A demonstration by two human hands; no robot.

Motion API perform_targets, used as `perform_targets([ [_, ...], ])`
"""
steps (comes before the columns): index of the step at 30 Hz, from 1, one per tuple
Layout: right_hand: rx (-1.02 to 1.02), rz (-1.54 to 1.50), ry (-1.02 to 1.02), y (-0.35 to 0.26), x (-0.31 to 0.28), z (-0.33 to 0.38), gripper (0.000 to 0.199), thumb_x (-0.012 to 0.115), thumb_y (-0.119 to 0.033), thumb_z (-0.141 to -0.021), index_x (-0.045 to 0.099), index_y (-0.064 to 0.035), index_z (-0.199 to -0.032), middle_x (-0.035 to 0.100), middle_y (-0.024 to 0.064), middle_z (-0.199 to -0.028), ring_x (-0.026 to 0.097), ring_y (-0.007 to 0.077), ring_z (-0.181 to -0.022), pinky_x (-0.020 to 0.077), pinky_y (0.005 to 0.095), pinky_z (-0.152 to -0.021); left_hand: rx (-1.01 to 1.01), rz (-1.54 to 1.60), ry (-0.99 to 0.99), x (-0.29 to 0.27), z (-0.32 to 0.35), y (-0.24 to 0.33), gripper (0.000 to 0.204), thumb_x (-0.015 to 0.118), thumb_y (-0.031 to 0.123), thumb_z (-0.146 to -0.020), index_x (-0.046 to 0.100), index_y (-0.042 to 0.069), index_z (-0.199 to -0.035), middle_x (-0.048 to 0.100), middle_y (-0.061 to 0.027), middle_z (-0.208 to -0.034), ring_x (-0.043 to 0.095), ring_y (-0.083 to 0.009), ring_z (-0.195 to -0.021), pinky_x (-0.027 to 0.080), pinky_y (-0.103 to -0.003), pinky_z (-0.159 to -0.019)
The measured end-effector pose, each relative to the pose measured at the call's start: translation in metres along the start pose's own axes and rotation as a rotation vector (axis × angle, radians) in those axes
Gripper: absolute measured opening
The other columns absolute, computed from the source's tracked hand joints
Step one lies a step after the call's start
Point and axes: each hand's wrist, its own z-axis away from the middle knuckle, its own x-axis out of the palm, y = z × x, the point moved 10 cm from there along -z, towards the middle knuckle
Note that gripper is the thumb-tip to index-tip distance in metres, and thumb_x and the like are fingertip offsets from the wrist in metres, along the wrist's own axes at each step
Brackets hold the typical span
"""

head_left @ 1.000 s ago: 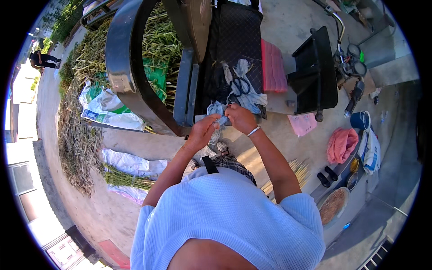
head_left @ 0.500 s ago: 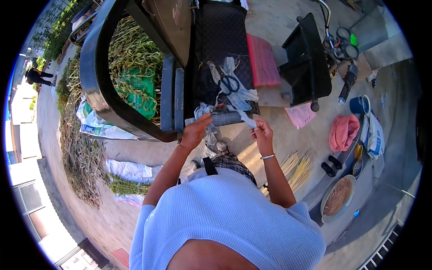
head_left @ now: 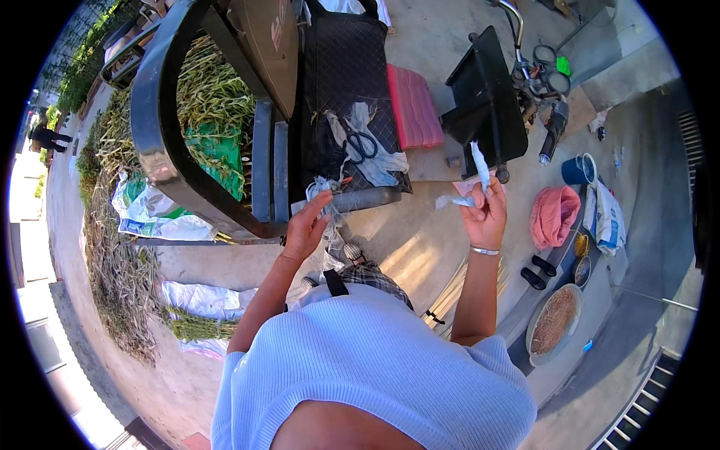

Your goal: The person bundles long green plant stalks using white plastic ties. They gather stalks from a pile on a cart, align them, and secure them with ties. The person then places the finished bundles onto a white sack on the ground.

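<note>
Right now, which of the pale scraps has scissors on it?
The spread-out scrap on the black quilted seat: the black scissors lie on it. The strip in the right hand and the bundle by the left hand bear none.

I am holding out two bare hands [head_left: 306, 225] and wearing one silver metal bangle [head_left: 485, 251]. I am seeing two black slippers [head_left: 533, 278], one pair of black-handled scissors [head_left: 356, 142], one round blue bucket [head_left: 576, 172] and one large pale oval basin [head_left: 539, 360].
</note>
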Motion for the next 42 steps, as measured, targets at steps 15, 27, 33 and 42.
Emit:
perform_targets([
  [15,0.544,0.465,-0.848,0.28,0.309,0.119,0.017,0.054,0.001,-0.089,0.058,0.0019,-0.105,0.064,0.0049,-0.081,0.059,0.0077,-0.071,0.0466,0.0206,-0.064,0.101,0.918,0.563,-0.235,0.196,0.062,0.079,0.022,0.068,-0.09,0.025,0.01,-0.144,0.05,-0.0114,-0.126,0.027,-0.0022,-0.047,0.024,-0.017,-0.043],
  [27,0.242,0.724,-1.264,0.474,0.437,0.267,0.01,0.058,-0.005,-0.086,0.059,-0.0041,-0.096,0.064,0.0061,-0.081,0.061,0.0193,-0.066,0.0476,0.0288,-0.057,0.039,1.014,0.993,-0.301,0.375,-0.026,0.049,0.03,0.038,-0.102,0.039,0.004,-0.136,0.052,-0.0006,-0.072,0.03,-0.0046,-0.045,0.027,-0.02,-0.042],
  [33,-0.188,0.997,-1.472,0.502,0.476,0.304,0.021,0.064,-0.011,-0.078,0.058,-0.0071,-0.097,0.062,0.0067,-0.09,0.062,0.0288,-0.078,0.049,0.0383,-0.063,-0.14,1.333,1.034,-0.319,0.409,-0.088,0.04,0.036,0.032,-0.101,0.054,0.002,-0.12,0.047,0.003,-0.059,0.032,-0.0033,-0.043,0.025,-0.02,-0.038],
  [42,-0.088,0.906,-1.505,0.567,0.506,0.281,0.018,0.067,-0.01,-0.073,0.065,-0.0074,-0.092,0.061,0.0084,-0.094,0.061,0.0272,-0.08,0.0489,0.0364,-0.066,-0.334,1.19,1.156,-0.376,0.402,-0.143,0.038,0.039,0.029,-0.1,0.056,0.0,-0.117,0.058,-0.0019,-0.076,0.037,-0.0039,-0.045,0.027,-0.019,-0.037],
])
